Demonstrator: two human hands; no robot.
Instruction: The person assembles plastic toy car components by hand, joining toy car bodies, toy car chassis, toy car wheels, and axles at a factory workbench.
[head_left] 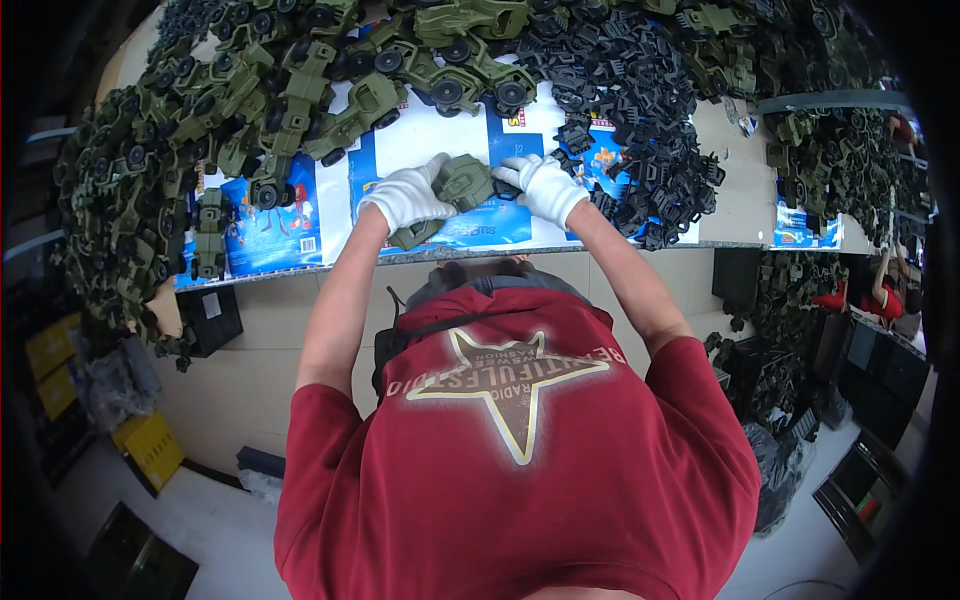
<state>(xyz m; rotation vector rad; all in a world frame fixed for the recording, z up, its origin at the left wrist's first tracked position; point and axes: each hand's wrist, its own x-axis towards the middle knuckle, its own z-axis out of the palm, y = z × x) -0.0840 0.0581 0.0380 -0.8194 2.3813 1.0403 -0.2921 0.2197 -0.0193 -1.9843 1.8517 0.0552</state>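
My left hand (408, 198), in a white glove, is closed on an olive-green toy military vehicle body (466, 184) just above the table's front edge. At its right side my right hand (545, 188), also gloved, pinches a small black plastic part (506, 188) against or right beside the vehicle. Whether that part touches the body is hard to make out. Under my left hand another green vehicle piece (416, 234) lies at the table edge, partly hidden by the glove. Blue and white printed sheets (500, 232) cover the tabletop beneath my hands.
Green toy vehicles with black wheels (290, 110) are heaped along the left and back. A pile of black plastic parts (635, 130) lies at the right. One green vehicle (209, 235) stands near the front left edge. Further right, another person in red (882, 298) sits beside more green vehicles.
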